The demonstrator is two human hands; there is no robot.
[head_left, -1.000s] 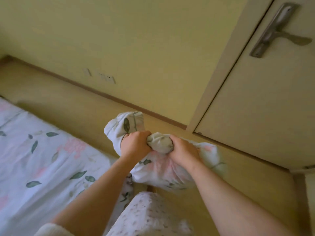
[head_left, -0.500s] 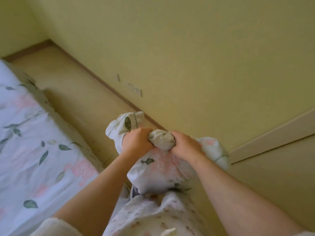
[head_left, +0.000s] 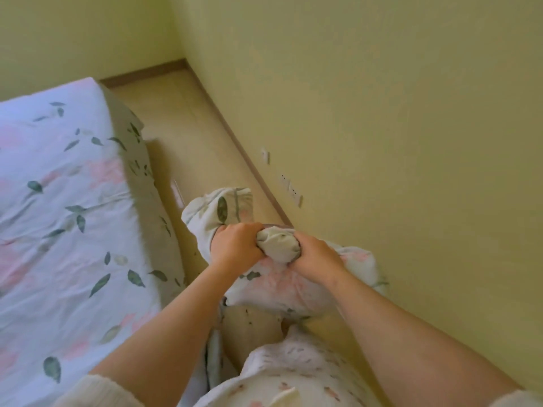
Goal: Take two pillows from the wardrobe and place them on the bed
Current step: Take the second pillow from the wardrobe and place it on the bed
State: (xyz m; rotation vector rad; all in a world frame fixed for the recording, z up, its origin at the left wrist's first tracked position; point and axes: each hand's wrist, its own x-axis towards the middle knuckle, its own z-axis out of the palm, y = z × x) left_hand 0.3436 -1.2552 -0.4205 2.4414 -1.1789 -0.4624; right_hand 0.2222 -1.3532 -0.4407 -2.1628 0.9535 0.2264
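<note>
A white pillow point(head_left: 282, 286) with green leaf and pink flower print hangs in front of me, bunched at its top edge. My left hand point(head_left: 236, 243) and my right hand point(head_left: 316, 261) both grip that bunched edge, side by side. The pillow hangs over the strip of floor between the bed point(head_left: 64, 218) and the wall. The bed lies to the left, covered in a matching leaf-print sheet. A second pillow cannot be made out.
A yellow wall point(head_left: 382, 113) runs along the right with sockets point(head_left: 291, 188) low down. A narrow wooden floor strip point(head_left: 188, 136) lies between wall and bed. A small white object point(head_left: 176, 189) lies on the floor by the bed.
The view has swung left: the door has left the frame and the bed and room corner have come into sight. Both hands keep the same grip on the pillow.
</note>
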